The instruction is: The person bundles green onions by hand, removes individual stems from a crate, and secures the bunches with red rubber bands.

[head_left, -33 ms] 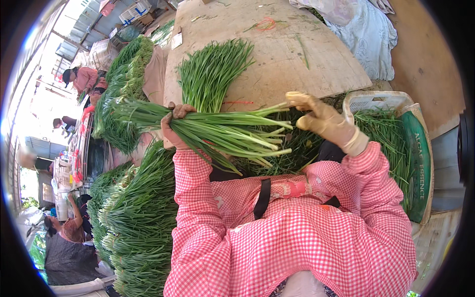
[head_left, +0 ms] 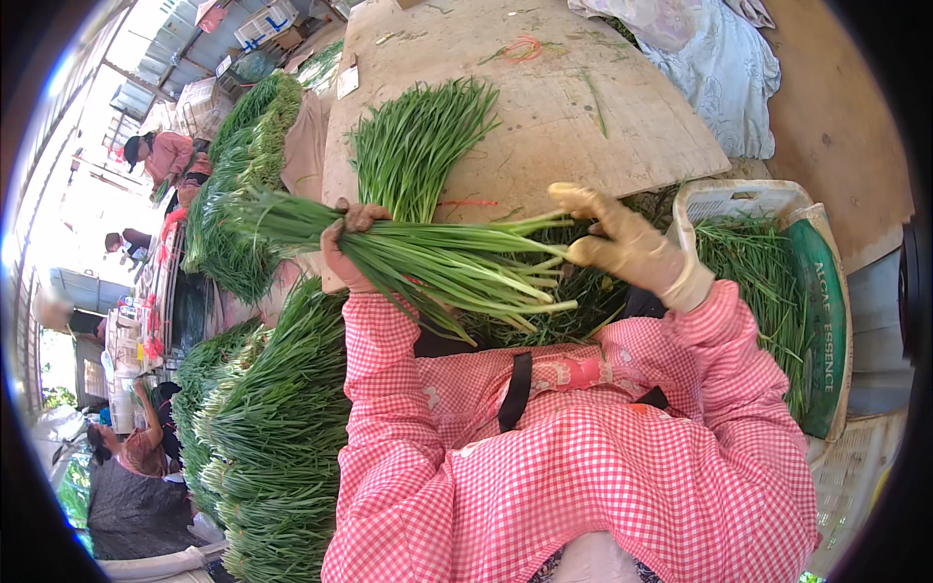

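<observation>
"While the wooden board (head_left: 632, 146) has open room toward its right edge, what stands nearby?"

"A white crate (head_left: 743, 194) of green leaves (head_left: 743, 255), by the board's near right corner."

"The held green bunch (head_left: 428, 255)?"

"Over the board's near edge: the gloved right hand (head_left: 630, 243) half open, contact with the stems (head_left: 491, 257) unclear; the left hand (head_left: 352, 235) curled round it."

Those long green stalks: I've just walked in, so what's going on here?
A person in pink checks holds a bunch of green stalks in the left hand, its pale ends pointing right. The gloved right hand is open beside those ends; whether it touches them is hard to tell. Another bundle lies on the wooden board ahead, large piles of greens stand at the left, and loose greens lie in a white crate at the right.
</observation>
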`<move>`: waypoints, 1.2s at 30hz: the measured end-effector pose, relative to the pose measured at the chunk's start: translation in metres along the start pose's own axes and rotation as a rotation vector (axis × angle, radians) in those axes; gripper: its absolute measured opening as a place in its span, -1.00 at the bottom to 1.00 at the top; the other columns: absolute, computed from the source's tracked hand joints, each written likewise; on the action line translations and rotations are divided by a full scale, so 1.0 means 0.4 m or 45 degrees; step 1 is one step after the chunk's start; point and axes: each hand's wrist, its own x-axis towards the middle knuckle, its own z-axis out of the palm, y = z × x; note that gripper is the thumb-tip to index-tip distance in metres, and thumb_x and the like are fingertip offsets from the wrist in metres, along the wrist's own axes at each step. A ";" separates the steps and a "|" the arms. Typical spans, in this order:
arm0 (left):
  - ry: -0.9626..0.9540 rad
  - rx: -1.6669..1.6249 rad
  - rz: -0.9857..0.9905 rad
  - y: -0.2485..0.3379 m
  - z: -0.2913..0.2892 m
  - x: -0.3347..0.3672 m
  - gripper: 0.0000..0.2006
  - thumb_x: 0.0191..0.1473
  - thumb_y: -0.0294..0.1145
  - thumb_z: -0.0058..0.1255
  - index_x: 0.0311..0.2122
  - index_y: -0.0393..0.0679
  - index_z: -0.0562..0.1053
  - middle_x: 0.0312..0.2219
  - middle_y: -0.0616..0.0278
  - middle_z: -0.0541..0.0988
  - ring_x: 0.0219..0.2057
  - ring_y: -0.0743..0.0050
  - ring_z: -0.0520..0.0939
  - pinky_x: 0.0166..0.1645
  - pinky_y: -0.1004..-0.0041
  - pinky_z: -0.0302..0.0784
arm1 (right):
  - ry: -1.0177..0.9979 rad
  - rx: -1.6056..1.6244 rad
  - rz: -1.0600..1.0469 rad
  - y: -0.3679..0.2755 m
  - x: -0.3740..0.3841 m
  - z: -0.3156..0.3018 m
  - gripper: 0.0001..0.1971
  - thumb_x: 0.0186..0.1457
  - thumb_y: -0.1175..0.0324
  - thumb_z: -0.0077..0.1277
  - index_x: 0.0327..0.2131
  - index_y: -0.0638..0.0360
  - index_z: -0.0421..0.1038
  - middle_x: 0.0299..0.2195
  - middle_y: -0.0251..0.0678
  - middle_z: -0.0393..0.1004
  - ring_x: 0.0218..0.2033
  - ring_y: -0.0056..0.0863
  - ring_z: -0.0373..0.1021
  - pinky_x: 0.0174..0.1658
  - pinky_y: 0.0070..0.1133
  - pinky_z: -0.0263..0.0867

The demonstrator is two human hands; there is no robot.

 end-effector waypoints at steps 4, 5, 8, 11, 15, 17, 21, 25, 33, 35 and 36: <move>-0.044 -0.004 -0.057 -0.014 0.003 0.010 -0.87 -0.13 -0.47 -0.14 -0.39 -0.20 0.28 -0.65 0.33 0.22 -0.53 0.49 0.31 -0.23 0.49 0.32 | -0.351 -0.522 0.337 0.040 -0.001 0.075 -0.71 0.02 0.20 -0.06 -0.27 0.22 0.37 -0.38 -0.22 0.45 -0.33 -0.32 0.41 -0.23 -0.49 0.29; -0.015 0.060 -0.070 -0.036 0.020 0.012 -0.87 -0.13 -0.48 -0.13 -0.38 -0.19 0.29 -0.66 0.33 0.23 -0.55 0.49 0.31 -0.24 0.49 0.32 | -0.264 -0.405 0.393 0.095 -0.029 0.069 -0.75 0.03 0.21 -0.09 -0.35 0.21 0.39 -0.43 -0.22 0.45 -0.38 -0.28 0.41 -0.29 -0.46 0.30; 0.149 0.218 -0.084 -0.099 0.069 0.013 -0.84 -0.11 -0.50 -0.10 -0.33 -0.15 0.32 -0.66 0.31 0.28 -0.57 0.52 0.34 -0.27 0.48 0.35 | -0.104 -0.419 0.596 0.188 -0.071 -0.040 -0.80 -0.01 0.27 -0.07 -0.42 0.22 0.39 -0.49 -0.19 0.45 -0.40 -0.25 0.42 -0.32 -0.42 0.29; 0.344 0.423 -0.102 -0.119 0.075 0.016 -0.83 -0.12 -0.49 -0.07 -0.32 -0.15 0.32 -0.62 0.30 0.35 -0.54 0.54 0.40 -0.32 0.47 0.39 | -0.040 -0.614 0.684 0.160 -0.060 -0.098 -0.53 -0.12 0.22 0.10 -0.11 0.18 0.28 -0.23 -0.11 0.38 -0.12 -0.30 0.31 -0.08 -0.48 0.21; 0.492 1.077 -0.051 -0.233 0.134 0.022 -0.83 -0.16 -0.57 -0.04 -0.37 -0.17 0.33 -0.61 0.32 0.37 -0.56 0.51 0.42 -0.46 0.48 0.41 | -0.041 -0.293 0.243 0.045 -0.012 0.004 0.02 -0.30 0.15 0.28 0.17 0.20 -0.16 0.15 -0.02 -0.05 0.20 -0.29 -0.11 0.20 -0.52 -0.15; 0.368 1.156 0.014 -0.306 0.150 0.025 -0.86 -0.21 -0.65 -0.02 -0.48 -0.17 0.33 -0.62 0.37 0.36 -0.59 0.57 0.40 -0.50 0.52 0.37 | 0.114 -0.171 0.009 0.086 0.007 0.093 0.13 -0.39 0.18 0.34 0.17 0.32 -0.25 0.14 -0.11 -0.02 0.19 -0.36 -0.10 0.21 -0.54 -0.17; 0.228 1.311 0.019 -0.394 0.146 0.000 -0.85 -0.16 -0.60 0.02 -0.40 -0.19 0.37 -0.54 0.43 0.40 -0.52 0.68 0.38 -0.42 0.57 0.32 | 0.318 0.297 0.026 0.128 0.067 0.187 0.05 -0.41 0.26 0.36 0.13 0.31 -0.12 0.02 -0.28 0.16 0.01 -0.51 0.13 0.08 -0.55 0.06; 0.293 1.240 -0.127 -0.414 0.174 -0.027 -0.86 -0.13 -0.57 0.03 -0.39 -0.20 0.38 -0.49 0.41 0.41 -0.48 0.65 0.39 -0.36 0.54 0.32 | 0.380 0.526 0.171 0.152 0.076 0.168 -0.20 -0.29 0.30 0.30 0.04 0.26 0.08 -0.10 -0.38 0.30 -0.11 -0.61 0.25 -0.06 -0.62 0.21; -0.086 1.034 -0.418 -0.304 0.106 -0.013 -0.21 -0.04 -0.44 -0.02 0.20 -0.15 -0.22 -0.01 0.08 0.28 -0.01 0.31 0.32 0.02 0.42 0.28 | 0.131 0.707 0.549 0.115 0.057 0.075 -0.56 -0.10 0.27 0.14 -0.13 0.23 0.31 -0.30 -0.44 0.38 -0.31 -0.65 0.31 -0.26 -0.62 0.28; 0.135 1.075 -0.418 -0.266 0.023 -0.042 -0.26 0.04 -0.24 -0.11 0.20 -0.18 -0.22 0.02 0.05 0.26 0.04 0.24 0.29 0.09 0.33 0.20 | 0.165 0.815 0.673 0.035 0.075 0.081 -0.64 -0.06 0.21 0.08 -0.20 0.20 0.38 -0.41 -0.45 0.40 -0.43 -0.63 0.32 -0.33 -0.65 0.29; 0.261 1.067 -0.479 -0.266 -0.026 -0.073 -0.29 0.09 -0.09 -0.17 0.19 -0.21 -0.17 0.03 0.05 0.25 0.05 0.21 0.27 0.12 0.28 0.15 | 0.069 0.866 0.816 0.041 0.088 0.064 -0.68 -0.03 0.22 0.05 -0.21 0.19 0.40 -0.47 -0.46 0.42 -0.50 -0.62 0.35 -0.39 -0.66 0.30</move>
